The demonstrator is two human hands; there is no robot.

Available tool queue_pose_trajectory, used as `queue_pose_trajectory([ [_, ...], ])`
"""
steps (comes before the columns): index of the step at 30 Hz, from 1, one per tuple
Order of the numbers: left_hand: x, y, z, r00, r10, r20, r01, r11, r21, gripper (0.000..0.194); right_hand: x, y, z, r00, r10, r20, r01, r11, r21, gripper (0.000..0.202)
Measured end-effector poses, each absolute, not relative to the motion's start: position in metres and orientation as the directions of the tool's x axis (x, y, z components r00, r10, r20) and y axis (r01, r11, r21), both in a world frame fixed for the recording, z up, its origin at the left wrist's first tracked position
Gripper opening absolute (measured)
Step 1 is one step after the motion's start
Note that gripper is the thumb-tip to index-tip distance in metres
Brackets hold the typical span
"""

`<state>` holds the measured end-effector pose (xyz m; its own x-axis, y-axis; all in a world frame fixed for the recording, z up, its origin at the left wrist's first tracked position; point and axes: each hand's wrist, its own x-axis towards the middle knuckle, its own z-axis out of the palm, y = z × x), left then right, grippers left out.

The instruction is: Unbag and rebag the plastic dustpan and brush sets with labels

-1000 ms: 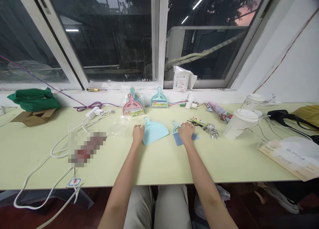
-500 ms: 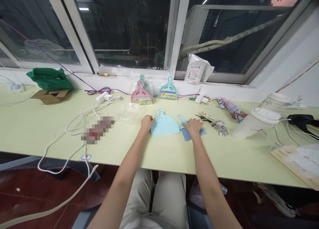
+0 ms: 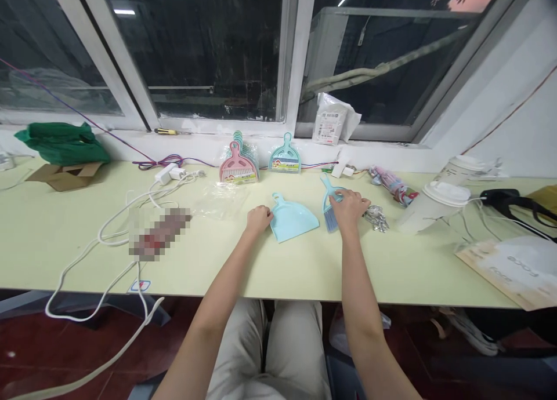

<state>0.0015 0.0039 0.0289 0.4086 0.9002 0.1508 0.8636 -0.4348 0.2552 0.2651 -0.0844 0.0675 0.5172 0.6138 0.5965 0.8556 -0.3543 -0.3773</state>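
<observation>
A light blue dustpan [image 3: 294,220] lies on the pale green table, slightly turned, its looped handle toward the window. My left hand [image 3: 260,219] is closed at the dustpan's left edge, fingers pinching it. To the right, my right hand [image 3: 348,206] grips a small light blue brush [image 3: 331,217] by its body; the blue bristles point toward me and the looped handle points toward the window. The brush and dustpan are apart. A bunch of metal keyring-like pieces [image 3: 376,218] lies just right of my right hand, partly hidden by it.
Packaged pink [image 3: 237,165] and teal dustpan sets [image 3: 285,156] lean on the wall. Clear plastic wrap [image 3: 220,200] lies left of centre. White cables [image 3: 102,237] cover the left; lidded cups [image 3: 435,206] and a paper bag [image 3: 513,266] stand or lie right.
The dustpan has turned a little, its right side now farther from me. My right hand has lifted or shifted the brush away from me and turned it more upright. The camera view has shifted right.
</observation>
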Motion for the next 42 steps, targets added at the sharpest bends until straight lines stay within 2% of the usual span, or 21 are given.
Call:
queue_pose_trajectory([
  [2, 0.002, 0.003, 0.03, 0.41, 0.899, 0.153, 0.863, -0.437, 0.253, 0.029, 0.274, -0.086, 0.07, 0.532, 0.637, 0.559, 0.845, -0.35, -0.405, 0.024],
  [4, 0.005, -0.002, 0.03, 0.476, 0.869, 0.136, 0.824, -0.495, 0.274, 0.027, 0.272, -0.084, 0.069, 0.49, 0.729, 0.478, 0.854, -0.293, -0.429, 0.025],
  [8, 0.021, -0.023, 0.031, 0.774, 0.621, 0.125, 0.541, -0.75, 0.381, 0.029, 0.243, -0.071, 0.059, 0.257, 0.935, 0.245, 0.896, -0.135, -0.423, 0.021],
  [10, 0.027, -0.032, 0.031, 0.852, 0.491, 0.179, 0.395, -0.829, 0.396, 0.025, 0.228, -0.067, 0.054, 0.191, 0.963, 0.191, 0.916, -0.105, -0.386, 0.018],
  [12, 0.029, -0.035, 0.032, 0.861, 0.441, 0.252, 0.342, -0.87, 0.354, 0.019, 0.219, -0.066, 0.054, 0.17, 0.97, 0.176, 0.929, -0.098, -0.357, 0.017],
  [15, 0.024, -0.027, 0.031, 0.801, 0.462, 0.381, 0.386, -0.885, 0.262, 0.021, 0.218, -0.071, 0.061, 0.178, 0.969, 0.17, 0.937, -0.114, -0.33, 0.016],
  [17, 0.02, -0.017, 0.027, 0.726, 0.514, 0.458, 0.443, -0.858, 0.261, 0.03, 0.222, -0.075, 0.068, 0.184, 0.974, 0.131, 0.935, -0.132, -0.328, 0.018],
  [19, 0.017, -0.006, 0.021, 0.645, 0.572, 0.507, 0.471, -0.82, 0.326, 0.045, 0.225, -0.078, 0.072, 0.181, 0.982, 0.049, 0.935, -0.156, -0.317, 0.02],
  [22, 0.018, 0.007, 0.008, 0.597, 0.63, 0.496, 0.396, -0.77, 0.501, 0.073, 0.225, -0.078, 0.071, 0.195, 0.98, -0.041, 0.939, -0.199, -0.279, 0.019],
  [25, 0.021, 0.016, -0.004, 0.617, 0.685, 0.387, 0.28, -0.651, 0.706, 0.089, 0.218, -0.072, 0.063, 0.233, 0.972, -0.018, 0.926, -0.227, -0.302, 0.019],
  [27, 0.022, 0.021, -0.008, 0.632, 0.706, 0.32, 0.237, -0.569, 0.788, 0.091, 0.213, -0.067, 0.056, 0.275, 0.961, 0.027, 0.912, -0.252, -0.323, 0.019],
  [31, 0.023, 0.02, -0.006, 0.646, 0.714, 0.271, 0.248, -0.531, 0.81, 0.088, 0.206, -0.06, 0.044, 0.355, 0.929, 0.106, 0.898, -0.307, -0.317, 0.017],
  [35, 0.028, 0.003, 0.002, 0.676, 0.681, 0.28, 0.194, -0.531, 0.825, 0.078, 0.205, -0.059, 0.037, 0.395, 0.9, 0.186, 0.898, -0.336, -0.283, 0.02],
  [37, 0.032, -0.009, 0.008, 0.7, 0.655, 0.284, 0.175, -0.543, 0.821, 0.069, 0.208, -0.058, 0.034, 0.372, 0.903, 0.214, 0.91, -0.309, -0.276, 0.018],
  [39, 0.034, -0.017, 0.013, 0.695, 0.647, 0.314, 0.22, -0.607, 0.764, 0.057, 0.213, -0.057, 0.031, 0.306, 0.924, 0.229, 0.929, -0.236, -0.286, 0.015],
  [42, 0.033, -0.021, 0.021, 0.584, 0.668, 0.46, 0.412, -0.733, 0.542, 0.036, 0.219, -0.053, 0.026, 0.172, 0.956, 0.236, 0.937, -0.085, -0.34, 0.016],
])
